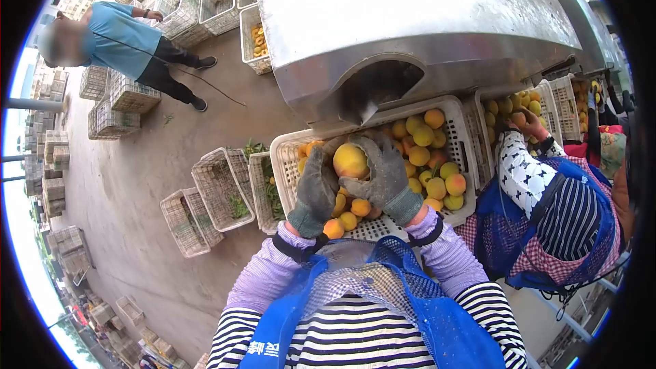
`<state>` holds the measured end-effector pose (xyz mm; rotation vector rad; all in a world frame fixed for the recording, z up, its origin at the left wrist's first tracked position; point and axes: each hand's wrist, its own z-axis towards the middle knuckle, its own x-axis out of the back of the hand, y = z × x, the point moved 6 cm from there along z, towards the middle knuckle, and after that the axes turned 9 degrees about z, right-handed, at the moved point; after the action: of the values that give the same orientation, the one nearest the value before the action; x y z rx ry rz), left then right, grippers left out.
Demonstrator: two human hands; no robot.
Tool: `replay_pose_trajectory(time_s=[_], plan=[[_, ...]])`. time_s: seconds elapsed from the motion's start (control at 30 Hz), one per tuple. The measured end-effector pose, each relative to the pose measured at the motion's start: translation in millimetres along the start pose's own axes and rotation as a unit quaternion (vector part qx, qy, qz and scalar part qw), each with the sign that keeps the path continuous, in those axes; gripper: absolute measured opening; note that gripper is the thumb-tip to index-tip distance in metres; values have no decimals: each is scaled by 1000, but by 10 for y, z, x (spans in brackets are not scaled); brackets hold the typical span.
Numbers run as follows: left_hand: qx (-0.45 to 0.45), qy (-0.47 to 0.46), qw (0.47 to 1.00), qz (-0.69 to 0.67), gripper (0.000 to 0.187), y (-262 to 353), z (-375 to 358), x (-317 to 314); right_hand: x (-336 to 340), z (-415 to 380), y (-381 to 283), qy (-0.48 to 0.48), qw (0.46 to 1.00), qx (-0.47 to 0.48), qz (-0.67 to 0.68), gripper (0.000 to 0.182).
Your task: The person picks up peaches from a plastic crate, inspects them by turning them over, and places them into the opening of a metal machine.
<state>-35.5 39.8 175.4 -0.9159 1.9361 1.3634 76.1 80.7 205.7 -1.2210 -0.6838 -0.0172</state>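
Grey work gloves cover both of my hands above a white plastic crate [459,111] of yellow-orange peaches. A large yellow peach [350,160] sits between them. My right hand [384,172] curls around its right side, with the thumb below it. On the other side, my left hand [316,190] has its fingers closed against the peach; part of its grip is hidden. More peaches [424,154] fill the crate's right side, and several lie under my hands. Just beyond the crate is the dark opening [379,85] of a metal machine.
The metal machine [417,0] rises close ahead. At right, a co-worker [560,212] reaches into another peach crate [482,143]. Crates with green leaves [222,188] stand on the floor at left. Farther left is a person in a blue shirt [119,37] near stacked crates [137,92].
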Motion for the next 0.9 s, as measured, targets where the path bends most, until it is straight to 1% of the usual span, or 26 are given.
replay_pose_trajectory(time_s=[0.03, 0.1, 0.2, 0.3, 0.33, 0.4, 0.5, 0.53, 0.6, 0.63, 0.7, 0.77, 0.8, 0.87, 0.9], plan=[[7, 20, 997, 76, 54, 4, -21, 36, 40, 13, -44, -11, 998, 39, -37, 71], [20, 55, 972, 226, 53, 48, -77, 137, 86, 23, -110, -29, 986, 120, -112, 71], [55, 31, 975, 215, 52, 29, -2, 165, 152, -2, -114, 5, 984, 163, -65, 71], [-46, 7, 972, 228, 55, 66, 48, 153, 364, -14, -168, 115, 990, 57, -61, 78], [-77, 5, 970, 232, 57, 86, 49, 110, 327, 4, -122, 105, 991, 34, -75, 78], [-96, 13, 960, 263, 57, 111, 83, 16, 239, 27, -13, 87, 991, -12, -101, 78], [-145, 48, 935, 320, 51, 194, 213, -9, 256, 180, -62, 131, 976, 16, -174, 78], [-162, 64, 924, 342, 48, 227, 238, 5, 234, 240, -6, 128, 975, -6, -181, 77], [-169, 111, 915, 350, 48, 254, 199, 75, 181, 418, 193, 122, 972, -48, -197, 75], [-173, 134, 909, 354, 48, 264, 160, 125, 135, 518, 312, 127, 971, -39, -198, 74], [-136, 146, 913, 356, 48, 229, 140, 311, 43, 741, 563, 136, 970, -23, -198, 72], [-94, 167, 907, 375, 48, 123, 137, 578, 3, 1067, 711, 135, 983, -55, -116, 71], [-73, 179, 913, 358, 48, 54, 138, 667, -28, 1148, 780, 134, 985, -74, -75, 70], [-33, 201, 925, 322, 48, -76, 177, 814, 94, 1222, 549, 148, 982, 1, -119, 65], [-43, 215, 916, 336, 47, -166, 197, 898, 185, 1211, 409, 153, 977, 37, -142, 62]])
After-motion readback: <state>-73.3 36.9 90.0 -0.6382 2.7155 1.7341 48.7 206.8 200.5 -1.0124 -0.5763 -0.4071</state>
